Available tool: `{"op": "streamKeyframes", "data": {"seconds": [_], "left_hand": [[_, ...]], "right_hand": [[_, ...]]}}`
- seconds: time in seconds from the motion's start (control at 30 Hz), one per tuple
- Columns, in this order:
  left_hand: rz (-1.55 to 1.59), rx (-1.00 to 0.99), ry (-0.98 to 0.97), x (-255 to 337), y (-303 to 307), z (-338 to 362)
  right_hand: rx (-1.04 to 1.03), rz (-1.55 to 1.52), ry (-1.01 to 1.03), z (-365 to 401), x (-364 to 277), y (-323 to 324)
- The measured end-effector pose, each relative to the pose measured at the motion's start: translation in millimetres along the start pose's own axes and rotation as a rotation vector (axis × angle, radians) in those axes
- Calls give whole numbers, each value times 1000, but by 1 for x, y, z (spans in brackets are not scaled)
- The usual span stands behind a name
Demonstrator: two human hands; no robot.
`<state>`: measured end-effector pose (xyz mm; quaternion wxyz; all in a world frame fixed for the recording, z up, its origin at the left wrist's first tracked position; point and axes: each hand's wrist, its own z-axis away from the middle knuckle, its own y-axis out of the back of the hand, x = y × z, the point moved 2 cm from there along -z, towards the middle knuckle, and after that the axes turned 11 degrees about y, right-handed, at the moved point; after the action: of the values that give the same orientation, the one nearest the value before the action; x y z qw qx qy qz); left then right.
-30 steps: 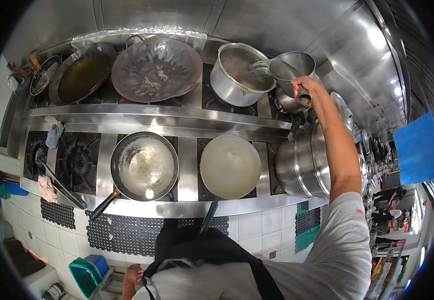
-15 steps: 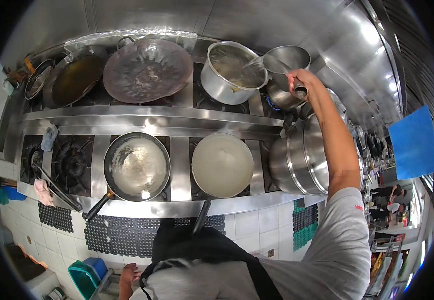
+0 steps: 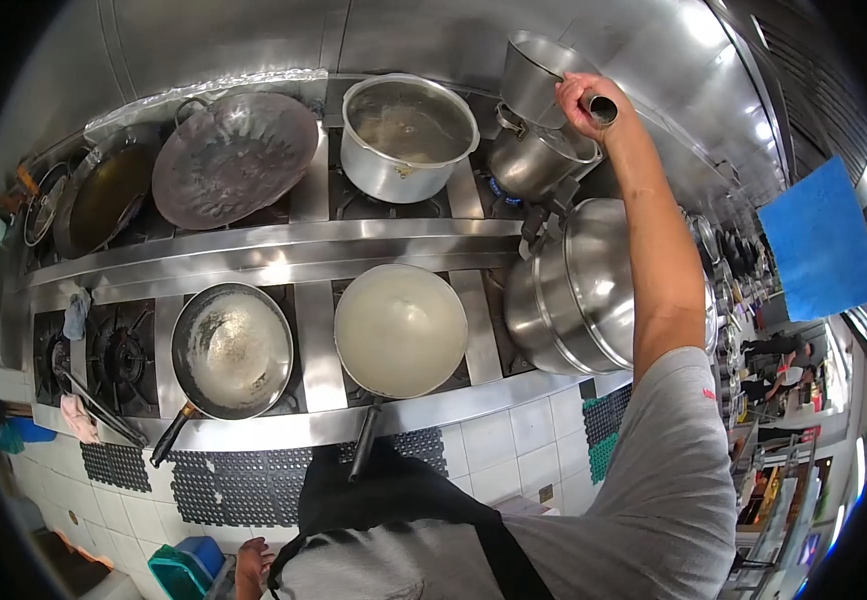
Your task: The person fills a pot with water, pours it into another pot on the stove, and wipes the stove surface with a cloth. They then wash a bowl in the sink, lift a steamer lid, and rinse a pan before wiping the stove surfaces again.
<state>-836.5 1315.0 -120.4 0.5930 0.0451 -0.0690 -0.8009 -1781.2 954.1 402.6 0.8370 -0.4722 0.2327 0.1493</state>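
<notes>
- Our right hand [image 3: 586,88] wraps the handle [image 3: 602,107] of a metal pan [image 3: 531,82], held just left of the grip.
- Steel pot [image 3: 534,162] just below grip; contact with pan unclear.
- Large pot [image 3: 399,172] farther left, liquid inside.
- Our left hand [image 3: 252,562] well below, fingers loosely open.

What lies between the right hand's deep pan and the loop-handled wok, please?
In the head view, a silver pot of liquid stands between that deep pan and the wok.
</notes>
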Motion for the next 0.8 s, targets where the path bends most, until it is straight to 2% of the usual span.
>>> {"op": "streamKeyframes", "data": {"seconds": [0.07, 0.17, 0.27, 0.37, 0.4, 0.5, 0.53, 0.57, 0.67, 0.77, 0.8], "left_hand": [[0, -1, -25, -2, -7, 3], [8, -49, -203, -34, -3, -77], [27, -30, -237, -23, -19, -69], [-1026, 216, -1115, -10, -26, -66], [-1052, 215, -1139, -6, -30, -67], [-1109, 218, -1192, 0, -42, -73], [-1115, 224, -1198, 0, -44, -76], [-1121, 230, -1203, 0, -48, -76], [-816, 109, -807, -8, -52, -69], [104, -36, -111, -18, -67, -59], [79, -20, -146, -21, -69, -63]], "right_hand": [[4, 16, 19, 5, -17, 10], [56, 124, 110, 14, -40, 26], [143, 315, 205, 25, -64, 50], [147, 649, 309, 17, -103, 99], [264, 701, 330, 23, -101, 103], [346, 986, 416, 34, -108, 127], [312, 984, 332, 21, -126, 149], [370, 1002, 341, 23, -127, 155], [507, 1055, 356, 25, -127, 172], [565, 1113, 364, 15, -138, 195], [588, 1138, 339, 13, -138, 196]]}}
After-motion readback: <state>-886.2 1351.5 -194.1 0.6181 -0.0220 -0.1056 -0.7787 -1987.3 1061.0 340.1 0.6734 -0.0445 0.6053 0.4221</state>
